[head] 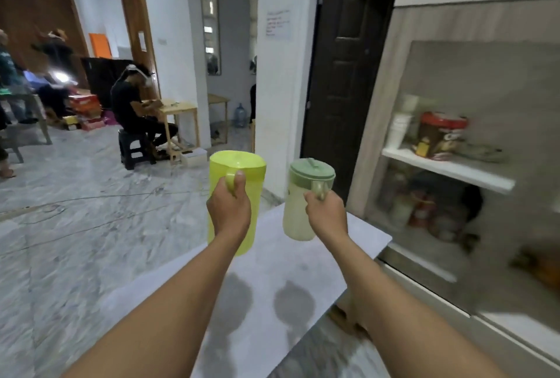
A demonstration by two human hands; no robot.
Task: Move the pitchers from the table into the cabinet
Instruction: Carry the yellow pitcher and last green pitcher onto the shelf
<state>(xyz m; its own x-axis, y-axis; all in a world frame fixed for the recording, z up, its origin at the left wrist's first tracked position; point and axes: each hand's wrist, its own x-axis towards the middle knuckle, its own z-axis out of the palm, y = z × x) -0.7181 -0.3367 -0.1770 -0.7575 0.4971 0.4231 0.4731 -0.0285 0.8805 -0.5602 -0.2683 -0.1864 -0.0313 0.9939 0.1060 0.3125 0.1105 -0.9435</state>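
My left hand (228, 211) grips the handle of a bright yellow-green pitcher (242, 171) with no lid, held upright above the white table (272, 302). My right hand (327, 214) grips the handle of a pale pitcher with a sage-green lid (298, 214), also lifted clear of the table. Both pitchers cast shadows on the tabletop below. The cabinet (454, 171) stands open to the right, with a white shelf holding cups and a red-lidded tub, and jars on the level beneath.
A dark door (342, 74) lies straight ahead beside the cabinet. A person (133, 111) sits on a black stool at a wooden table far left, with other people and boxes behind. Marble floor spreads to the left of the table.
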